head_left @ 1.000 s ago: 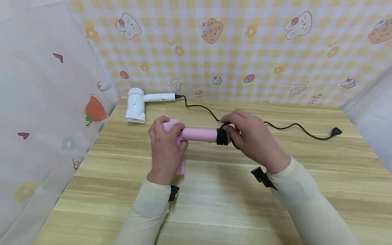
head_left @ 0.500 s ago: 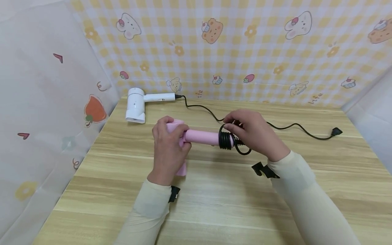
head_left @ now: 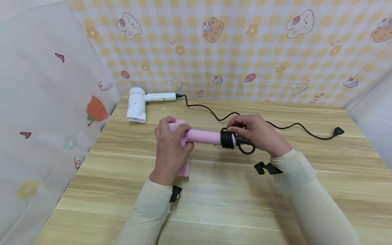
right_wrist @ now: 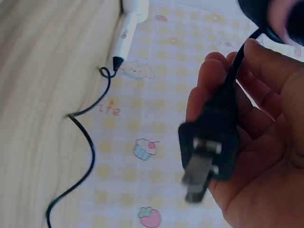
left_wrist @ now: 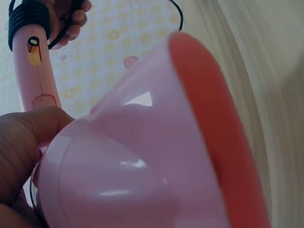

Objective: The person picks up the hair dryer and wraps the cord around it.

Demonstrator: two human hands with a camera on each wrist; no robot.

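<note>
A pink hair dryer [head_left: 203, 136] is held above the table, its handle pointing right. My left hand [head_left: 171, 149] grips it round the head; the wide pink nozzle [left_wrist: 142, 142] fills much of the left wrist view. Black cord [head_left: 227, 139] is wound in several tight turns round the handle's end, with a small loop hanging beside it. My right hand [head_left: 255, 132] pinches the cord's free end between thumb and fingers at the coil. In the right wrist view the black two-pin plug [right_wrist: 209, 142] hangs by the fingers of that hand.
A white hair dryer [head_left: 136, 104] lies at the back left of the wooden table [head_left: 214, 204]. Its black cord [head_left: 211, 111] runs right, behind my right hand, to a plug [head_left: 338, 131]. A checked cloth [head_left: 232, 54] stands behind the table.
My right hand has brought the cord's end round onto the coil and drawn slightly right; more turns now show on the handle. The pink hair dryer and left hand have shifted slightly right.
</note>
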